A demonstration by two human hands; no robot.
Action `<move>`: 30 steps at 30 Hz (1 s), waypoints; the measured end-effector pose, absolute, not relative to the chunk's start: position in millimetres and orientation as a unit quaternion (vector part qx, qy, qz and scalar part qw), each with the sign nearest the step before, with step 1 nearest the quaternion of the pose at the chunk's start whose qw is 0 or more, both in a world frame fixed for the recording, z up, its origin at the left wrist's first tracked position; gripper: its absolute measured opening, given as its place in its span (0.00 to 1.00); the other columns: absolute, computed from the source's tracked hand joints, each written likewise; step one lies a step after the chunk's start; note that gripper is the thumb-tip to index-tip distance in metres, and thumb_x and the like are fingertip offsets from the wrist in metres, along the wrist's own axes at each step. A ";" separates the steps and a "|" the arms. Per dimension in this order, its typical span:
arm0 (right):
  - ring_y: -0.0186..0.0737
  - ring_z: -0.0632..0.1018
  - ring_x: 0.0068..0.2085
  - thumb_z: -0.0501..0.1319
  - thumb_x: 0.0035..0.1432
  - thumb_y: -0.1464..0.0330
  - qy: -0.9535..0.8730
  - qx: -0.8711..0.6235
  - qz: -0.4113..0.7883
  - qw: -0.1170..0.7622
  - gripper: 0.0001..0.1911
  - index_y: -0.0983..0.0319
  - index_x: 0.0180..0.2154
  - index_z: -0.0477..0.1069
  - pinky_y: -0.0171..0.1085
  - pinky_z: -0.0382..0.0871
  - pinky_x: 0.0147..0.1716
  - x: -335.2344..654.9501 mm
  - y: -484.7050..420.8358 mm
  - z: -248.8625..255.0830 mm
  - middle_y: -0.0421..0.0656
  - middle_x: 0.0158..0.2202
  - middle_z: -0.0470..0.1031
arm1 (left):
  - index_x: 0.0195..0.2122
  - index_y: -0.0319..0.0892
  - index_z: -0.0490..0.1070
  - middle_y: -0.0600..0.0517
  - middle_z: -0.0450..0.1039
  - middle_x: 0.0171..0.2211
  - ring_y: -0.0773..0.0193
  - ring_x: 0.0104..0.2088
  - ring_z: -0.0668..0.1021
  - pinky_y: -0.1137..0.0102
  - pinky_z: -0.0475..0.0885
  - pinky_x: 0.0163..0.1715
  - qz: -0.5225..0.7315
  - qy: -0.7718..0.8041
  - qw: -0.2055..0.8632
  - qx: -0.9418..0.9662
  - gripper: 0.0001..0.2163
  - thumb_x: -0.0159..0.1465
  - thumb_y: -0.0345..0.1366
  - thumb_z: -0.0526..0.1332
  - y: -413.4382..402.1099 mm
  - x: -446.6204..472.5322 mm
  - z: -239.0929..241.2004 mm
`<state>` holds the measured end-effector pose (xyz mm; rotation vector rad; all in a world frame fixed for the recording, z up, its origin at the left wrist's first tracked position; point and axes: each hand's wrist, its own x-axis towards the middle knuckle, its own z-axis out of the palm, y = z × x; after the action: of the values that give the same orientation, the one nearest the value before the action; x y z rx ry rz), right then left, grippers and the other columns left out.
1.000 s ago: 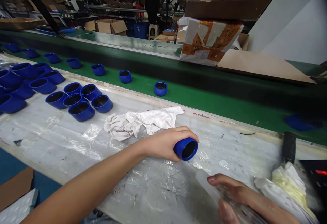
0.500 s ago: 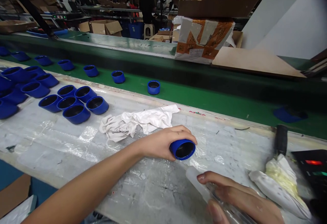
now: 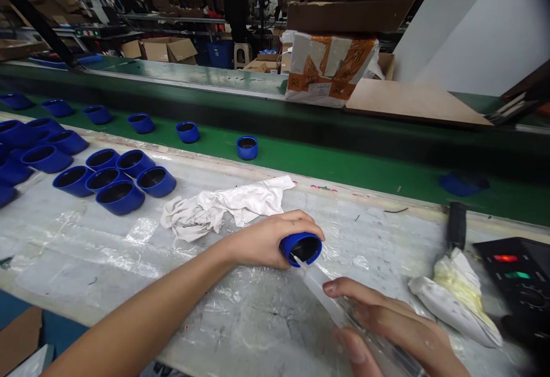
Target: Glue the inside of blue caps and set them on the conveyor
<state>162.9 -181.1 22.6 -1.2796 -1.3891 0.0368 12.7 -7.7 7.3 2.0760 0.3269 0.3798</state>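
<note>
Head view: the left hand [image 3: 267, 242] curls around 1 blue cup [image 3: 303, 247], at the right hand's [image 3: 393, 321] 11 o'clock; the right hand grips a clear tube [image 3: 325, 297], its tip at the cup's 7 o'clock edge. The cup looks light, stiff, perhaps slick, best held by its outer wall.

My bare left forearm [image 3: 158, 301] slants up from the lower left to my curled left hand [image 3: 264, 242]; my right hand [image 3: 399, 325] grips at lower right, fingers [image 3: 350, 289] bent.
</note>
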 end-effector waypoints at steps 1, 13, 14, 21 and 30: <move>0.41 0.86 0.32 0.63 0.59 0.74 -0.589 -0.548 0.017 0.594 0.07 0.56 0.37 0.72 0.37 0.78 0.32 162.8 -180.9 21.3 0.42 0.37 0.84 | 0.53 0.46 0.74 0.46 0.74 0.56 0.54 0.56 0.78 0.65 0.72 0.59 0.157 0.134 0.482 0.851 0.25 0.54 0.22 0.67 -7.8 12.9 7.5; 0.36 0.86 0.34 0.62 0.61 0.79 -0.643 -0.517 0.026 0.565 0.10 0.57 0.39 0.69 0.32 0.77 0.29 176.5 -178.6 28.4 0.42 0.44 0.84 | 0.52 0.45 0.75 0.46 0.75 0.55 0.55 0.56 0.79 0.65 0.72 0.59 0.176 0.120 0.469 0.857 0.21 0.58 0.26 0.70 -7.5 13.4 6.4; 0.37 0.86 0.34 0.62 0.62 0.79 -0.647 -0.519 0.024 0.559 0.11 0.57 0.39 0.69 0.33 0.78 0.29 177.3 -178.4 30.2 0.42 0.44 0.84 | 0.52 0.46 0.75 0.46 0.75 0.55 0.55 0.56 0.79 0.65 0.72 0.59 0.174 0.122 0.469 0.857 0.21 0.58 0.26 0.70 -7.6 13.3 6.8; 0.38 0.87 0.35 0.63 0.62 0.83 -0.685 -0.515 0.020 0.514 0.14 0.58 0.40 0.68 0.32 0.76 0.28 186.8 -178.6 39.5 0.43 0.46 0.84 | 0.53 0.45 0.74 0.45 0.75 0.55 0.54 0.56 0.78 0.63 0.72 0.59 0.168 0.127 0.467 0.859 0.20 0.59 0.26 0.69 -7.8 13.4 9.1; 0.30 0.84 0.32 0.66 0.64 0.78 -0.689 -0.538 -0.010 0.486 0.11 0.58 0.43 0.70 0.28 0.77 0.30 196.0 -182.2 33.4 0.42 0.45 0.85 | 0.53 0.44 0.73 0.45 0.75 0.54 0.55 0.56 0.78 0.64 0.72 0.59 0.172 0.124 0.463 0.860 0.20 0.60 0.27 0.69 -7.8 14.7 10.4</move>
<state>196.0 -182.2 33.4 -1.3084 -1.6753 -0.0238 14.7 -7.8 10.4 2.1150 0.3046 0.4234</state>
